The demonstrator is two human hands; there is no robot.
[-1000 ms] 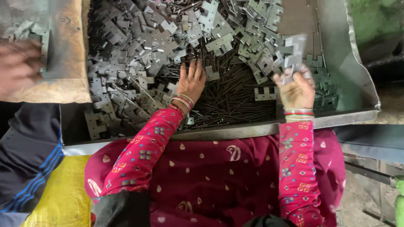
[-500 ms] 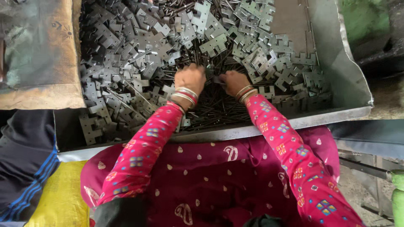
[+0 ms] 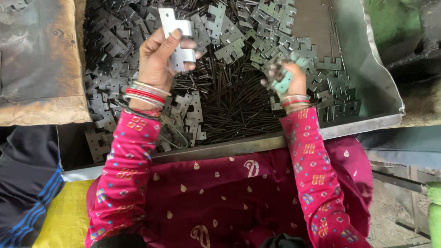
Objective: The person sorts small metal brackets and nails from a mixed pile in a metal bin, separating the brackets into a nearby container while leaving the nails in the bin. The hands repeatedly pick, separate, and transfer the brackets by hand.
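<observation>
My left hand (image 3: 158, 59) is raised over the metal tray (image 3: 367, 64) and grips a grey notched hinge plate (image 3: 178, 41) between thumb and fingers. My right hand (image 3: 287, 80) is lower, at the right of the pile, closed around another hinge plate (image 3: 282, 78) that looks blurred. Under both hands lies a heap of thin dark pins (image 3: 234, 101), ringed by many loose grey hinge plates (image 3: 257, 27). Both wrists carry bangles, and the sleeves are pink with a printed pattern.
The tray's front rim (image 3: 220, 149) runs across my lap. A worn brown sack (image 3: 39, 64) covers the upper left. A dark blue striped sleeve of another person (image 3: 27, 183) and a yellow bag (image 3: 64, 216) are at the lower left.
Both hands were together on the pins in the middle. They have moved apart, the left lifting up with a plate, the right swinging right with another.
</observation>
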